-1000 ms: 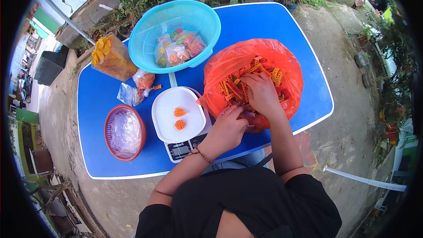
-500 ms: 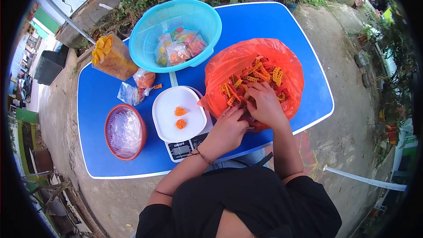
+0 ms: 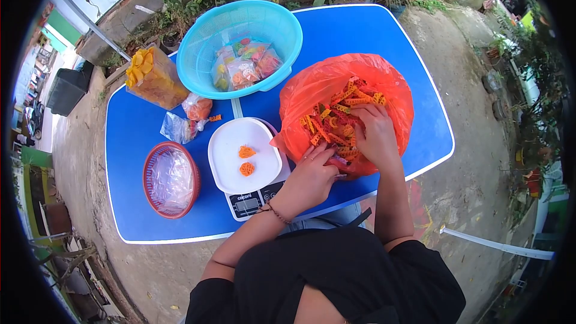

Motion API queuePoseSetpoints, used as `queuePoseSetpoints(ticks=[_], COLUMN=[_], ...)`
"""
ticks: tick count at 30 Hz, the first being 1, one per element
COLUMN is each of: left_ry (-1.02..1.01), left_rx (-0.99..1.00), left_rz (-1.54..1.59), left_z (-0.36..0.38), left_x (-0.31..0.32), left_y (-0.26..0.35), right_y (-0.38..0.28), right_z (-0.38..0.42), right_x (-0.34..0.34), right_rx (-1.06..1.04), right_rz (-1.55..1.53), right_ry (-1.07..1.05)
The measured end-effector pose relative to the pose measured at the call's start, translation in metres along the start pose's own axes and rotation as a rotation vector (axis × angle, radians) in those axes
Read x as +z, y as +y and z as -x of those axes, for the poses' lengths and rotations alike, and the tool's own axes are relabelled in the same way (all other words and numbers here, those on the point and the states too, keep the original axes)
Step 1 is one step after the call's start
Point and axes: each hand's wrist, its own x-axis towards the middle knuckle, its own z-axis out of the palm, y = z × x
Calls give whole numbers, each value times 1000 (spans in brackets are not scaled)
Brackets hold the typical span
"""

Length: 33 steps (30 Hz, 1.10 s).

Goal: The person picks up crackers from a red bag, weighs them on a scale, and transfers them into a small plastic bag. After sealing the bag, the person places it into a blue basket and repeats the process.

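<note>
In an outdoor yard, a blue table (image 3: 342, 30) edged in white is seen on concrete ground (image 3: 474, 132). On its right part an open red plastic bag (image 3: 393, 81) is placed, filled with red and yellow snack pieces (image 3: 333, 121). Beyond it, to the left, a turquoise basket (image 3: 193, 69) is stocked with filled packets (image 3: 252, 63). A bag of yellow chips (image 3: 157, 81) is stood beside that basket. A kitchen scale (image 3: 246, 205) is set between the red bag and a small red basket (image 3: 196, 181), in which clear plastic (image 3: 171, 183) is gathered. The right hand (image 3: 378, 137) is extended into the red bag, palm down, fingers curved over the snack pieces; whether any are gripped cannot be told. The left hand (image 3: 311, 179) is angled inward at the bag's near edge, fingers bent; whether they are closed on anything cannot be told. On the scale's white tray (image 3: 225, 165), two orange pieces (image 3: 246, 169) are laid near each other
</note>
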Motion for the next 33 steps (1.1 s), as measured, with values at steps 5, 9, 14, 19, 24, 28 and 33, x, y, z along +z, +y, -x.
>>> queuePoseSetpoints(ticks=[5,9,14,19,24,28,33], left_ry=[7,-10,-41,-53,-32,-41,-49], left_rx=[2,16,38,0,35,47,39], left_rz=[-18,-28,-75,8,8,-22,-12], left_z=[2,3,4,6,8,11,9], left_x=[0,-2,-6,-7,-10,-8,-6], left_y=[1,3,13,12,10,8,9], right_y=[17,-3,-32,-61,-45,-10,-11], right_z=[-6,-7,-11,-7,-17,-11,-4], right_x=[12,29,42,28,3,21,48], right_rx=[87,116,196,255,295,203,120], right_rz=[1,179,20,-318,-349,126,168], right_ry=[33,-62,-222,-311,-316,-14,-36])
